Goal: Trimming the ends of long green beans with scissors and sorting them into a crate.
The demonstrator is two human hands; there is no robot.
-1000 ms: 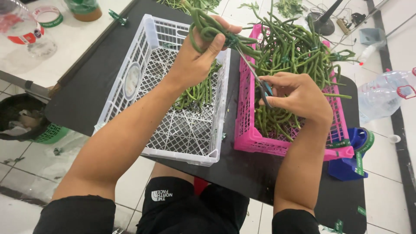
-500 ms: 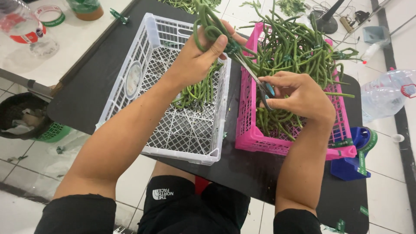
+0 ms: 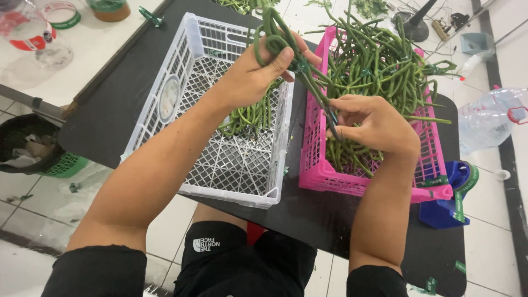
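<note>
My left hand (image 3: 258, 74) grips a looped bunch of long green beans (image 3: 275, 33) above the gap between two baskets. The bunch's tails run down to my right hand (image 3: 374, 124), which pinches them over the pink basket (image 3: 352, 181). That basket is heaped with long green beans (image 3: 379, 71). The white basket (image 3: 220, 165) on the left holds a smaller pile of beans (image 3: 250, 115) at its far end.
Both baskets stand on a black table (image 3: 115, 93). A blue tape dispenser with green tape (image 3: 454, 192) sits at the right edge, a clear plastic bottle (image 3: 489, 118) beyond it. A dark bin (image 3: 27, 146) stands on the tiled floor at left.
Both hands have shifted slightly; my right hand has slid along the bean tails, and the bunch in my left hand sits a little higher.
</note>
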